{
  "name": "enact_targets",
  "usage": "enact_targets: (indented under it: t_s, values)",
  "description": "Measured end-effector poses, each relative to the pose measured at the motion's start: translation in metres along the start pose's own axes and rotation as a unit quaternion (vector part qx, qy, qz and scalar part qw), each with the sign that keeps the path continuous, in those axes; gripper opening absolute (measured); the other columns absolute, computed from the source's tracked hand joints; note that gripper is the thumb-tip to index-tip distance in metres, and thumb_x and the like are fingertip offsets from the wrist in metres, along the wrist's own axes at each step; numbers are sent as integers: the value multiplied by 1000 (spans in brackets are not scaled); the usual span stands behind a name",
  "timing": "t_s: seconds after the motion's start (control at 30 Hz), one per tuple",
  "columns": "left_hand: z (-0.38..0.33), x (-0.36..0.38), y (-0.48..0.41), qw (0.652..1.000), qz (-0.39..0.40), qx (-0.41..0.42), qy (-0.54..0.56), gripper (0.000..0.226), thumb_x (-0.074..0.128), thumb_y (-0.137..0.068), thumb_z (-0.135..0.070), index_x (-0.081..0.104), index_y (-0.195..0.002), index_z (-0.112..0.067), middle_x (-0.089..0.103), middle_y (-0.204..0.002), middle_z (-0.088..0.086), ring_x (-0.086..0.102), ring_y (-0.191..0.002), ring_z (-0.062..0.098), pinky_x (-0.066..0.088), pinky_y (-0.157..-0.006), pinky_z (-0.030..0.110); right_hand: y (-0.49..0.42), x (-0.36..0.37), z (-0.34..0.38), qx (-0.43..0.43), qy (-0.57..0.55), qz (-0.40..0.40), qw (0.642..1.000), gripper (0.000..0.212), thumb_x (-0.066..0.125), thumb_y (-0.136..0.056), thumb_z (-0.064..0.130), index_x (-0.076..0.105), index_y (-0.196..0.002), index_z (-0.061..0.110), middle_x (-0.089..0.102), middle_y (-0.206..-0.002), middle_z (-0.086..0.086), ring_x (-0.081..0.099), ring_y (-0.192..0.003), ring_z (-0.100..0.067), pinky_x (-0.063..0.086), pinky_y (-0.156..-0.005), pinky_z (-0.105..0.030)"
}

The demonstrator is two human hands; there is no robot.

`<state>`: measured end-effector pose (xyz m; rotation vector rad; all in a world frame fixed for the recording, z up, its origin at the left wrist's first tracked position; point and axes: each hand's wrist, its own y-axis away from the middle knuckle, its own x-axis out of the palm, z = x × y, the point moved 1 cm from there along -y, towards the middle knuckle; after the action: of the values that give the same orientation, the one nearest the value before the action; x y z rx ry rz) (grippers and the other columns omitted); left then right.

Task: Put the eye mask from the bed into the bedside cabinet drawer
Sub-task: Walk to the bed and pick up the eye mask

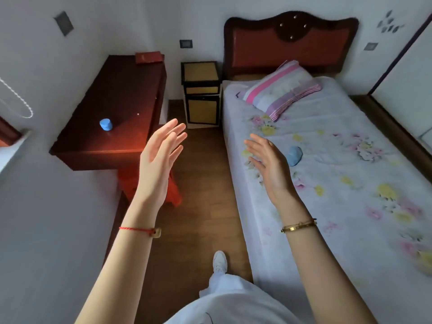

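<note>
A light blue eye mask (295,155) lies on the floral sheet of the bed (339,164), partly hidden behind my right hand (271,164). That hand is held up with fingers spread and holds nothing. My left hand (161,155) is raised over the floor, palm turned inward, fingers apart and empty. The bedside cabinet (201,94), yellow panels in dark frames, stands between the desk and the bed's head. Its drawer (201,89) is closed.
A dark red desk (117,108) stands at the left with a blue cup (106,124) and a red box (148,57) on it. A red stool (173,190) sits under it. A striped pillow (282,90) lies by the headboard. A wooden floor strip runs between desk and bed.
</note>
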<state>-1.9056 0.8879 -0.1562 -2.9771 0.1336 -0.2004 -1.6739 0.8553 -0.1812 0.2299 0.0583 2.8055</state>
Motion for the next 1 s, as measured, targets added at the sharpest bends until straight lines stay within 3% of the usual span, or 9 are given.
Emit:
enact_targets:
  t_s: [0.57,0.83,0.93,1.0]
  values:
    - [69,125,-273,988,132,-50,62,37,49,-103,-22,56,-139,-19,67,-135,-1,63,-127,13,44,-114,38,-226,-53,29,3,6,-143,990,38,35,-103,28,57,-131,15,63,-133,-7,56,-126,-16,40,-112,-38]
    - [93,185,-416,964,250,-66,64,27,59,-93,-39,70,-118,-37,66,-138,1,63,-128,14,42,-115,41,-334,-69,31,-16,-25,-244,969,28,41,-99,34,66,-113,30,68,-123,5,59,-122,-9,43,-108,-33]
    - [96,213,-465,946,312,-69,54,22,60,-89,-44,75,-105,-47,60,-145,2,61,-130,15,43,-113,38,-368,-77,32,-27,-37,-298,953,29,45,-98,31,66,-117,24,69,-125,0,60,-122,-13,44,-108,-36]
    - [103,231,-492,932,350,-74,55,23,59,-89,-45,74,-107,-46,60,-145,0,61,-129,14,44,-110,35,-385,-81,31,-36,-48,-337,940,32,45,-100,28,65,-122,17,69,-125,-4,61,-122,-18,44,-108,-38]
